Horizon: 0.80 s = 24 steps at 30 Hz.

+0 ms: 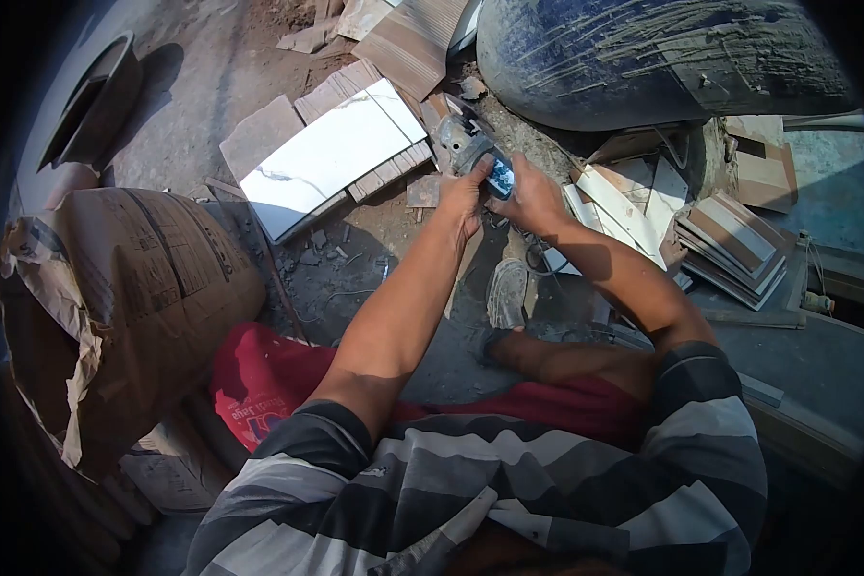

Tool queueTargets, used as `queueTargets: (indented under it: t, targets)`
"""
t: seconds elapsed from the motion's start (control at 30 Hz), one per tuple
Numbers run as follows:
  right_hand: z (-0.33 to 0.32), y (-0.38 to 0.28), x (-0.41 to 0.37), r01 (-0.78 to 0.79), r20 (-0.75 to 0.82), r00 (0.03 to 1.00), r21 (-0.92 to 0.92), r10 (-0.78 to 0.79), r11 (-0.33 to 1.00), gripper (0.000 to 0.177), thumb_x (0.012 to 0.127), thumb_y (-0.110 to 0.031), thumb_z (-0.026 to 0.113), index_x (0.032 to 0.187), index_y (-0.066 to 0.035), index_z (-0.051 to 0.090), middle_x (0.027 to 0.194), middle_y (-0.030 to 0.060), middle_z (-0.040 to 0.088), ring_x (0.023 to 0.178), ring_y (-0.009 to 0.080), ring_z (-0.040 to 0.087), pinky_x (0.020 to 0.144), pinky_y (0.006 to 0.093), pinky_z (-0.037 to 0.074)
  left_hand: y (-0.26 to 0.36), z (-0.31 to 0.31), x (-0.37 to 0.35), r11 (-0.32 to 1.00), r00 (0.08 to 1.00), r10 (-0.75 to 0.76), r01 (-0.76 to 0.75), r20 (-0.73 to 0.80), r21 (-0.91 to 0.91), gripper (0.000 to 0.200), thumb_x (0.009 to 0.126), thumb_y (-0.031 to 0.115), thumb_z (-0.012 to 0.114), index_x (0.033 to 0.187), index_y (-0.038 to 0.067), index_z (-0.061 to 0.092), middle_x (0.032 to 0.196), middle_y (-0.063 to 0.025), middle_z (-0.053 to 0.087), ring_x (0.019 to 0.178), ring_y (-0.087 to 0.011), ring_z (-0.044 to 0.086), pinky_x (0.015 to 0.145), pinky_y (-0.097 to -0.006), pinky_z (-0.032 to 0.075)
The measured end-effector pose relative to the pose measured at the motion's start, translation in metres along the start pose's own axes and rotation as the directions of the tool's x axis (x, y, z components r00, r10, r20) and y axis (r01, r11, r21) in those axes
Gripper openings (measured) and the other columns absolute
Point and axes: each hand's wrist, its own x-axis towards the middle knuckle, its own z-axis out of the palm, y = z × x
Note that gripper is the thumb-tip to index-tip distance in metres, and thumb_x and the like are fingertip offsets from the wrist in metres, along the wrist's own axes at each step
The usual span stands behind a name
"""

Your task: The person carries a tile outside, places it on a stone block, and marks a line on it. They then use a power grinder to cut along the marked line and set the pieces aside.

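Both my hands are closed round an angle grinder [500, 177] with a blue-green body. Its dusty grey head [463, 144] points away from me. My left hand [463, 197] wraps the near left side, thumb on top. My right hand [538, 199] grips the right side of the body. Just left of the grinder lies a white tile [341, 154] with a grey vein, resting on a stack of brownish tiles. The grinder is apart from this tile. Whether its disc touches anything is hidden.
A torn brown paper sack [154, 259] stands at the left. A dusty blue drum [643, 62] lies at the top right. Stacked tiles [734, 245] and white offcuts [624, 211] are on the right. A dark basin [96, 101] leans at the upper left. Rubble litters the ground.
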Motion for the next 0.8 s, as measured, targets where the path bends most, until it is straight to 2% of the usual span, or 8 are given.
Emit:
queueTargets:
  t: [0.17,0.3,0.37,0.43,0.5,0.53,0.6,0.8]
  targets:
    - [-0.039,0.024,-0.008,0.156,0.118,0.978,0.130,-0.171,0.979,0.074,0.070,-0.028,0.086,0.128,-0.005,0.046,0.113,0.0272,0.065,0.106,0.0474,0.064,0.087,0.0531,0.051,-0.025,-0.002,0.004,0.999,0.999,0.036,-0.036,0.021,-0.025,0.042,0.092,0.013,0.077,0.129,0.003,0.059,0.120,-0.0120,0.067,0.110,-0.0298,0.067,0.103,-0.0445,0.053]
    - [-0.035,0.046,0.008,0.087,0.294,0.928,0.424,-0.227,0.902,0.074,0.070,-0.027,0.087,0.129,-0.006,0.049,0.113,0.0235,0.067,0.107,0.0412,0.067,0.089,0.0476,0.052,-0.020,0.009,0.000,0.989,1.000,0.020,-0.019,-0.002,0.145,0.045,0.092,0.016,0.079,0.130,0.003,0.059,0.120,-0.0114,0.068,0.110,-0.0282,0.068,0.100,-0.0440,0.055]
    - [-0.021,0.049,0.007,0.117,0.263,0.931,0.441,-0.253,0.890,0.071,0.071,-0.024,0.087,0.129,-0.005,0.050,0.113,0.0223,0.067,0.109,0.0383,0.068,0.091,0.0454,0.052,-0.020,0.003,0.007,0.960,0.998,0.056,-0.046,-0.027,0.275,0.047,0.090,0.018,0.080,0.130,0.004,0.059,0.120,-0.0107,0.069,0.109,-0.0275,0.069,0.099,-0.0463,0.056]
    - [0.016,0.059,0.001,-0.047,0.217,0.975,0.408,-0.047,0.912,0.074,0.071,-0.023,0.087,0.132,-0.005,0.048,0.115,0.0227,0.067,0.110,0.0402,0.067,0.092,0.0455,0.052,-0.013,-0.020,0.020,0.928,1.000,0.010,-0.004,-0.014,0.373,0.051,0.091,0.022,0.080,0.133,0.005,0.057,0.122,-0.0094,0.067,0.109,-0.0256,0.068,0.093,-0.0434,0.057]
    - [0.061,0.077,-0.003,-0.039,0.140,0.990,0.439,-0.026,0.897,0.079,0.071,-0.025,0.088,0.135,-0.004,0.046,0.117,0.0251,0.067,0.110,0.0431,0.066,0.092,0.0472,0.052,0.005,-0.038,0.018,0.719,0.990,-0.124,0.137,-0.068,0.682,0.054,0.093,0.026,0.077,0.138,0.005,0.053,0.122,-0.0072,0.066,0.108,-0.0232,0.067,0.087,-0.0368,0.056]
    - [0.073,0.076,-0.005,-0.133,0.097,0.990,0.351,0.105,0.927,0.081,0.072,-0.026,0.088,0.136,-0.003,0.045,0.118,0.0270,0.067,0.111,0.0443,0.065,0.092,0.0486,0.052,0.009,-0.054,0.017,0.669,0.993,-0.080,0.117,-0.085,0.734,0.055,0.095,0.030,0.074,0.139,0.007,0.052,0.123,-0.0058,0.064,0.108,-0.0215,0.065,0.088,-0.0356,0.052]
    - [0.093,0.079,-0.003,-0.297,0.041,0.954,0.253,0.297,0.921,0.083,0.073,-0.026,0.088,0.138,-0.001,0.042,0.120,0.0311,0.064,0.113,0.0461,0.063,0.096,0.0517,0.050,0.026,-0.070,0.003,0.704,0.967,-0.046,0.211,-0.252,0.678,0.052,0.097,0.032,0.071,0.138,0.007,0.053,0.124,-0.0057,0.062,0.110,-0.0228,0.063,0.094,-0.0407,0.050]
    - [0.144,0.115,-0.006,-0.410,-0.072,0.904,0.122,0.421,0.904,0.082,0.076,-0.025,0.086,0.140,0.000,0.041,0.125,0.0258,0.062,0.117,0.0450,0.060,0.100,0.0523,0.046,0.066,-0.156,-0.023,0.713,0.865,0.136,0.253,-0.484,0.653,0.047,0.099,0.032,0.066,0.138,0.008,0.053,0.120,-0.0052,0.062,0.106,-0.0219,0.062,0.093,-0.0418,0.050]
